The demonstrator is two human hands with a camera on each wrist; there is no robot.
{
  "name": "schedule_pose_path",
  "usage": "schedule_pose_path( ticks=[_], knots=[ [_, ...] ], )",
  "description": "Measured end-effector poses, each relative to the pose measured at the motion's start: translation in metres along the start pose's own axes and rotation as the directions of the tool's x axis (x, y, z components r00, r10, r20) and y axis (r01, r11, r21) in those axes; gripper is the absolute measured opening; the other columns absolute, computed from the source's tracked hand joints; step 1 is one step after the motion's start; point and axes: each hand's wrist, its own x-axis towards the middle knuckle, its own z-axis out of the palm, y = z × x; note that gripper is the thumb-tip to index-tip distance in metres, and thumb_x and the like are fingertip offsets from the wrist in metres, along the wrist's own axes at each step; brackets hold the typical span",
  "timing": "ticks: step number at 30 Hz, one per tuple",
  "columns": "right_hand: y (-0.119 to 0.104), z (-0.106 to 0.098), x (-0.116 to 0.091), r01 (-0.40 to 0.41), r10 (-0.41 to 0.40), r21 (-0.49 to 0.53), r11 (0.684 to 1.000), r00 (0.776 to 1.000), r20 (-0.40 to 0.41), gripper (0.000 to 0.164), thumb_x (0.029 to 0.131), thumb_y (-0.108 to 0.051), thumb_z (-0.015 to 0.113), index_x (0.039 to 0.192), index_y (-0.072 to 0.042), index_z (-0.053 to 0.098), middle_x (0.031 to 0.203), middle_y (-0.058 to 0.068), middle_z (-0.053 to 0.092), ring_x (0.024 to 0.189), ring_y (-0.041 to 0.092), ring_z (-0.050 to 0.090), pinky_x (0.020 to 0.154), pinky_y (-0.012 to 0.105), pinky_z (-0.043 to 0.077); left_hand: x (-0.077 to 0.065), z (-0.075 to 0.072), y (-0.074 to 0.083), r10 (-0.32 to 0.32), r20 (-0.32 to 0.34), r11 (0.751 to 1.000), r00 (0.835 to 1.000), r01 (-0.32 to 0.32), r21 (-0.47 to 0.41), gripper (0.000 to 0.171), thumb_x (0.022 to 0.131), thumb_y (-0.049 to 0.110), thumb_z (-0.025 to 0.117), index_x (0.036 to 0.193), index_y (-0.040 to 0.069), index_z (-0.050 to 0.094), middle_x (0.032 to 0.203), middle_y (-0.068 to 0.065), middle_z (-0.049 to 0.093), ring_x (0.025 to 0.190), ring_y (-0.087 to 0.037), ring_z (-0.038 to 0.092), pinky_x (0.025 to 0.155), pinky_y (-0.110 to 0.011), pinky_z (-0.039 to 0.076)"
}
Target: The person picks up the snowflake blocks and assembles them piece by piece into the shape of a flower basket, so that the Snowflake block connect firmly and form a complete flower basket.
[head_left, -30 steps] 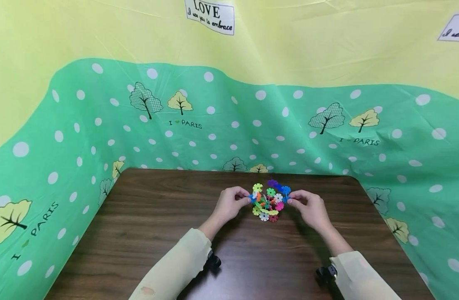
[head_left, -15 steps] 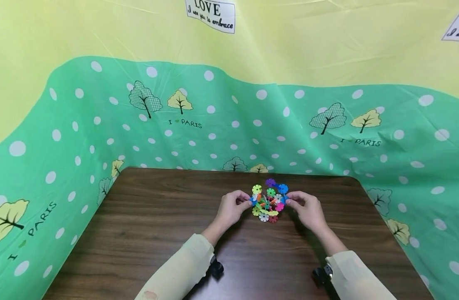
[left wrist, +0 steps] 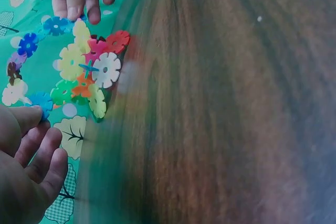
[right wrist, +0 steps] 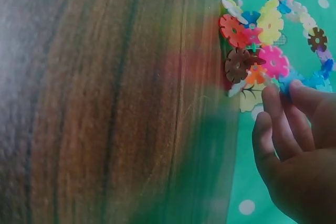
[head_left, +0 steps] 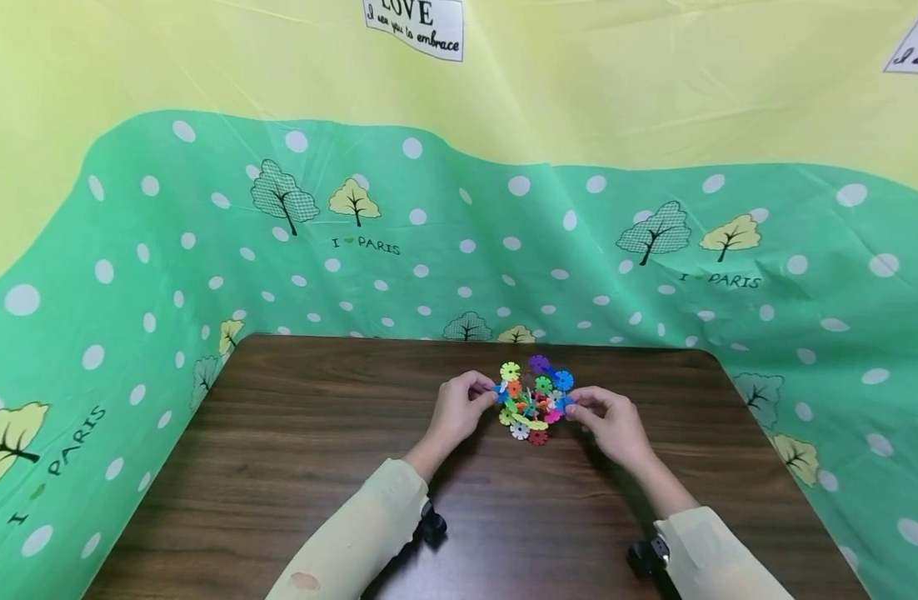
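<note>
A cluster of interlocking flower-shaped plastic discs (head_left: pixel 532 408) in many colours is held just over the far part of the table. Its left edge has a blue disc (left wrist: pixel 40 101), which my left hand (head_left: pixel 457 415) pinches between thumb and fingers. On the opposite side, my right hand (head_left: pixel 618 427) pinches another blue disc (right wrist: pixel 287 83). A loop of purple, brown, white and blue discs reaches out from the cluster's far side. White, red, yellow and pink discs face the wrist cameras. The inner joints are hidden among the discs.
The dark wooden table (head_left: pixel 324 433) has rounded far corners. Behind it and along its sides hangs a green and yellow printed cloth (head_left: pixel 399 292). Black wrist cameras sit under both sleeves, close to the tabletop.
The disc cluster has turned slightly, its purple and upper blue discs shifting a little left. My right hand has come slightly left with it. Both hands keep their pinch.
</note>
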Motion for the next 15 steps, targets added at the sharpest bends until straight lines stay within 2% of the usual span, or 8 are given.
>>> schedule_pose_path(
  ticks=[4,9,15],
  knots=[
    [-0.003,-0.002,0.003,0.050,-0.052,-0.063,0.997,0.998,-0.032,0.011,0.097,-0.010,0.071,0.107,-0.007,0.074,0.091,0.009,0.076,0.069,0.008,0.063,0.058,0.025,0.054,0.002,-0.002,0.000,0.005,0.007,1.000,1.000,-0.005,-0.008,0.005,0.093,0.013,0.076,0.097,0.010,0.076,0.085,0.002,0.073,0.076,-0.006,0.062,0.072,-0.025,0.055],
    [-0.004,-0.008,0.015,0.102,-0.112,-0.128,0.987,0.991,-0.077,0.011,0.097,-0.011,0.071,0.106,-0.010,0.076,0.093,0.006,0.076,0.075,0.009,0.062,0.063,0.020,0.052,0.004,-0.004,0.003,0.010,-0.010,1.000,1.000,-0.010,-0.005,0.005,0.093,0.012,0.076,0.098,0.010,0.076,0.085,0.002,0.073,0.077,-0.007,0.063,0.072,-0.024,0.054],
    [-0.001,-0.009,0.026,0.091,-0.102,-0.157,0.983,0.993,-0.066,0.011,0.097,-0.009,0.070,0.107,-0.009,0.076,0.098,0.008,0.076,0.081,0.011,0.063,0.069,0.017,0.052,0.000,-0.004,0.004,0.007,0.002,1.000,1.000,-0.007,0.017,0.005,0.093,0.014,0.077,0.097,0.012,0.076,0.084,0.004,0.073,0.076,-0.006,0.062,0.072,-0.023,0.054]
  ],
)
